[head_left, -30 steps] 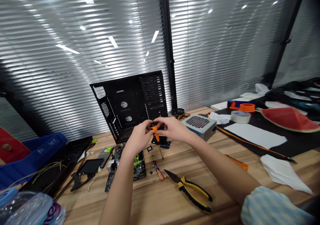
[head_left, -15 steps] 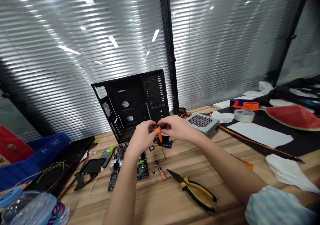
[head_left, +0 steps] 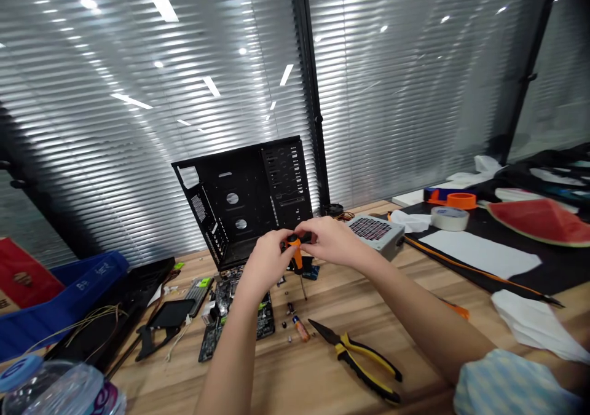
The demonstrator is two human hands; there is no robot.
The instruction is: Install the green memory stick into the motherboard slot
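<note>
My left hand (head_left: 268,260) is closed around the upper part of a screwdriver (head_left: 297,258) with an orange and black handle. Its thin shaft points down toward the table, tip above the wood. Close against the handle's top, my right hand (head_left: 329,241) has its fingers pinched together; a dark piece shows by its fingertips, too covered to name. A motherboard (head_left: 262,321) lies partly under my left forearm. Below the shaft are a small screwdriver (head_left: 300,329) with a clear orange handle and several tiny parts. Pliers (head_left: 364,359) with yellow and black handles lie nearer.
An open black computer case (head_left: 249,200) stands behind the hands, by the blinds. A power supply (head_left: 375,233) sits to the right, near tape (head_left: 449,218) and a watermelon slice (head_left: 544,221). Left are a blue bin (head_left: 83,286) and a plastic bottle (head_left: 69,390).
The view has shifted slightly, so the scene sits a little lower. The right fingers have moved closer to the top of the orange handle. The left hand keeps its grip.
</note>
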